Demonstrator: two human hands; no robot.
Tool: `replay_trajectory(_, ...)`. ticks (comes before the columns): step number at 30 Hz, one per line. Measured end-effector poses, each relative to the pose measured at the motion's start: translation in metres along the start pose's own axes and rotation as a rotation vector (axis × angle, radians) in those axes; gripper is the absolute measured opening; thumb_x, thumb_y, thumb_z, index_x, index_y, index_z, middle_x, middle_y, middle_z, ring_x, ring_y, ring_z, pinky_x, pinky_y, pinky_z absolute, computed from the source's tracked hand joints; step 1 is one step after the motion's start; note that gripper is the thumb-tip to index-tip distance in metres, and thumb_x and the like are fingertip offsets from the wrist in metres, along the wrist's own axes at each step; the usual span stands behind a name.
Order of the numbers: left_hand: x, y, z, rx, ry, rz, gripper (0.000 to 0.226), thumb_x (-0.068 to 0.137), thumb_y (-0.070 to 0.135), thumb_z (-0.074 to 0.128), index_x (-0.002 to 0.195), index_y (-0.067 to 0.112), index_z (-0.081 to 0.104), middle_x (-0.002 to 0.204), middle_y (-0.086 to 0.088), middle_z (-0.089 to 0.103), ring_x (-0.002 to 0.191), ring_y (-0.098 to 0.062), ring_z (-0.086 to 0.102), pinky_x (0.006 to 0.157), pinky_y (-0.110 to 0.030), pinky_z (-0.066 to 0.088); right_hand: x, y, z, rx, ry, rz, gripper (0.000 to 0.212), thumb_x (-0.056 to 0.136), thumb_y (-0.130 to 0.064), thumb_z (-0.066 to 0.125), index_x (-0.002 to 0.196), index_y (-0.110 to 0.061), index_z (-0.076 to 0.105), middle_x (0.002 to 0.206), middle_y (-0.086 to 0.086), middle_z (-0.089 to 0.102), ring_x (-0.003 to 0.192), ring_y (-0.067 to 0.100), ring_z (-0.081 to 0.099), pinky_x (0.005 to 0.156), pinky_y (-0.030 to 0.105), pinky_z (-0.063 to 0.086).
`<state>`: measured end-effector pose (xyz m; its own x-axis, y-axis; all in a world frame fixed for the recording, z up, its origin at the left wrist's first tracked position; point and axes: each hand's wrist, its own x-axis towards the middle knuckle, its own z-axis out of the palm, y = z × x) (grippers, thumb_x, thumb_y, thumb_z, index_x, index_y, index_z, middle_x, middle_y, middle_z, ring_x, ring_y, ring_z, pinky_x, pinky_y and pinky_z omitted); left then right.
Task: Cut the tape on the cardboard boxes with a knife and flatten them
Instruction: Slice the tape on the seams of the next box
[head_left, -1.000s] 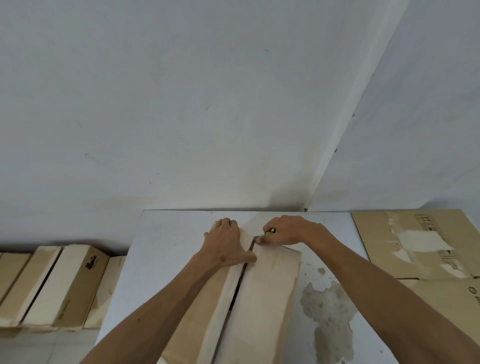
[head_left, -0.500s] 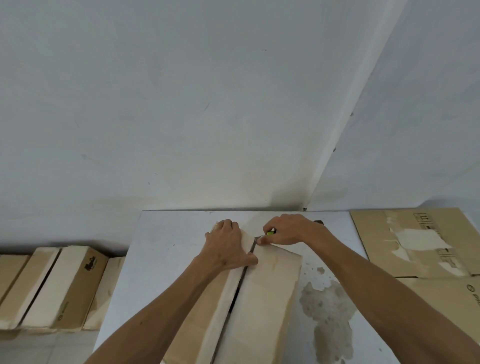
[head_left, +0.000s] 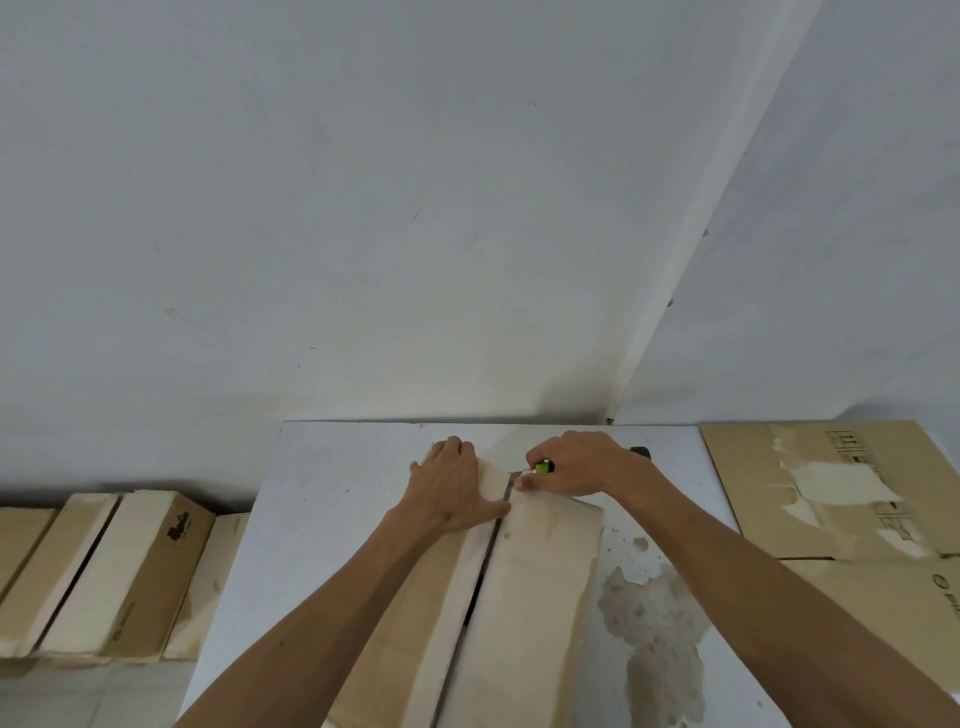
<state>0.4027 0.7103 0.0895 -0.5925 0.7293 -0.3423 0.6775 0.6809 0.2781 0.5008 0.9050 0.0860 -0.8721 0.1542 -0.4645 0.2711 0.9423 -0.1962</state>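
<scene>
- Little has shifted in the past second: both hands stay at the far end of the box's centre seam.
- Tan cardboard boxes (head_left: 111, 577) line the floor at left.
- The left hand (head_left: 451, 488) presses flat, fingers spread, on the pale cardboard box (head_left: 535, 597) lying on the white table (head_left: 332, 499).
- The right hand (head_left: 574, 465) is clamped around a green-handled utility knife (head_left: 540, 468), its blade at the seam.
- Flattened brown cardboard (head_left: 831, 488) lies at right.

I see two plain white plaster walls (head_left: 363, 208) meeting in a corner (head_left: 613, 415) just behind the far edge of the table. The white rectangular table (head_left: 332, 483) stands pushed up against them; its surface shows a large worn grey-brown patch (head_left: 654, 623) toward my right. Down to the left, a strip of pale tiled floor (head_left: 78, 696) shows. The light is soft and even, with a faint shadow along the base of the wall.
</scene>
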Motion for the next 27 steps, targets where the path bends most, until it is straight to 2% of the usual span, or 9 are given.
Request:
replay_trajectory(4, -0.003, 0.003, -0.002, 0.004, -0.006, -0.002, 0.078, 0.076, 0.065, 0.071, 0.126, 0.009, 0.049, 0.127, -0.003, 0.048, 0.126, -0.024, 0.044, 0.1, -0.049, 0.047, 0.006, 0.001, -0.011, -0.009, -0.088, 0.001, 0.049, 0.089, -0.082, 0.046, 0.082, -0.034, 0.055, 0.094, -0.014, 0.062, 0.088, 0.014, 0.06, 0.07, 0.031, 0.043)
replay_trajectory(6, -0.005, 0.006, -0.001, 0.009, 0.002, -0.014, 0.079, 0.072, 0.064, 0.074, 0.123, 0.009, 0.049, 0.123, -0.002, 0.047, 0.123, -0.023, 0.044, 0.097, -0.046, 0.048, 0.011, 0.0, -0.023, -0.029, -0.142, 0.012, 0.056, 0.086, -0.082, 0.051, 0.087, -0.027, 0.064, 0.087, -0.006, 0.072, 0.076, 0.012, 0.065, 0.064, 0.03, 0.043)
replay_trajectory(11, -0.006, 0.006, -0.002, 0.009, 0.03, -0.035, 0.094, 0.064, 0.066, 0.078, 0.126, 0.007, 0.042, 0.128, -0.005, 0.038, 0.117, -0.024, 0.046, 0.094, -0.044, 0.049, 0.026, -0.003, -0.045, -0.094, -0.199, -0.012, 0.058, 0.079, -0.082, 0.06, 0.08, -0.024, 0.066, 0.064, -0.009, 0.067, 0.061, 0.01, 0.062, 0.064, 0.029, 0.045)
replay_trajectory(15, -0.007, 0.003, -0.003, -0.035, 0.028, -0.065, 0.121, 0.063, 0.067, 0.081, 0.146, -0.003, 0.027, 0.163, -0.014, 0.002, 0.13, -0.037, 0.048, 0.102, -0.046, 0.048, 0.029, 0.008, -0.033, 0.142, -0.214, 0.0, 0.054, 0.078, -0.078, 0.066, 0.072, -0.024, 0.064, 0.059, -0.008, 0.065, 0.056, 0.01, 0.058, 0.063, 0.031, 0.043)
replay_trajectory(18, -0.009, -0.005, 0.001, -0.086, 0.052, -0.132, 0.147, 0.061, 0.076, 0.079, 0.156, -0.008, 0.006, 0.166, -0.02, -0.022, 0.154, -0.044, 0.016, 0.113, -0.047, 0.043, 0.024, 0.012, -0.024, 0.224, -0.18, -0.005, 0.053, 0.079, -0.076, 0.064, 0.073, -0.023, 0.063, 0.059, -0.008, 0.065, 0.054, 0.007, 0.057, 0.063, 0.031, 0.043)
replay_trajectory(19, -0.011, -0.006, 0.002, -0.11, 0.05, -0.171, 0.152, 0.061, 0.08, 0.077, 0.157, -0.01, 0.0, 0.166, -0.025, -0.014, 0.156, -0.044, 0.006, 0.116, -0.047, 0.039, 0.024, 0.011, -0.023, 0.196, -0.164, -0.01, 0.055, 0.079, -0.078, 0.063, 0.076, -0.023, 0.064, 0.061, -0.007, 0.065, 0.055, 0.007, 0.057, 0.062, 0.03, 0.042)
replay_trajectory(20, -0.012, -0.006, 0.003, -0.124, 0.049, -0.204, 0.153, 0.06, 0.082, 0.075, 0.156, -0.01, -0.001, 0.164, -0.028, 0.003, 0.154, -0.044, 0.01, 0.116, -0.045, 0.04, 0.024, 0.009, -0.023, 0.156, -0.154, -0.019, 0.057, 0.079, -0.079, 0.062, 0.078, -0.022, 0.065, 0.062, -0.007, 0.065, 0.057, 0.007, 0.058, 0.06, 0.029, 0.041)
replay_trajectory(22, -0.013, -0.005, 0.004, -0.122, 0.063, -0.219, 0.152, 0.058, 0.084, 0.075, 0.155, -0.009, 0.005, 0.148, -0.023, 0.034, 0.142, -0.037, 0.036, 0.107, -0.04, 0.047, 0.026, 0.005, -0.026, 0.085, -0.155, -0.035, 0.057, 0.08, -0.079, 0.062, 0.081, -0.022, 0.066, 0.063, -0.008, 0.064, 0.059, 0.009, 0.058, 0.058, 0.028, 0.038)
replay_trajectory(27, -0.014, -0.003, 0.007, -0.143, 0.093, -0.219, 0.155, 0.055, 0.082, 0.075, 0.158, -0.003, -0.003, 0.145, -0.016, 0.04, 0.135, -0.031, 0.045, 0.104, -0.039, 0.048, 0.032, 0.003, -0.036, 0.05, -0.226, -0.045, 0.058, 0.079, -0.078, 0.064, 0.08, -0.021, 0.068, 0.061, -0.009, 0.064, 0.059, 0.01, 0.058, 0.063, 0.03, 0.041)
